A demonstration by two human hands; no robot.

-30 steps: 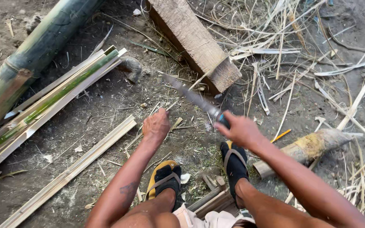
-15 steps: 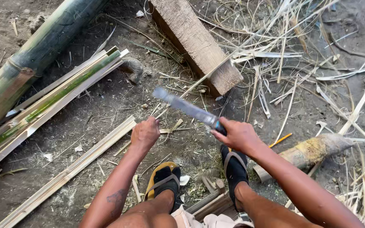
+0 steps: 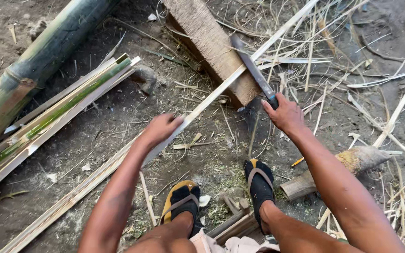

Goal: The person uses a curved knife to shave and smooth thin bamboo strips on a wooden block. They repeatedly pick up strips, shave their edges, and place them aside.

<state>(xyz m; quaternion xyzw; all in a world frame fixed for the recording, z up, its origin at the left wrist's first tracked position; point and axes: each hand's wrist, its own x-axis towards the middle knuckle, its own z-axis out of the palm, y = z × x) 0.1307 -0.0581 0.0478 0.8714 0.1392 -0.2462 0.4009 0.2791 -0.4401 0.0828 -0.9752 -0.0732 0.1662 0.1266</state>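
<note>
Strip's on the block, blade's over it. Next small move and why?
Probably draw the blade down along the bamboo strip: the left hand holds the strip across the wooden block, and the right hand holds the knife over it.

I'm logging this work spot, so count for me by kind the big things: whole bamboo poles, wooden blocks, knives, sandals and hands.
Whole bamboo pole: 1
Wooden block: 1
Knife: 1, in the right hand
Sandals: 2, left sandal and right sandal
Hands: 2, the left hand holding a bamboo strip
Total: 7
</note>
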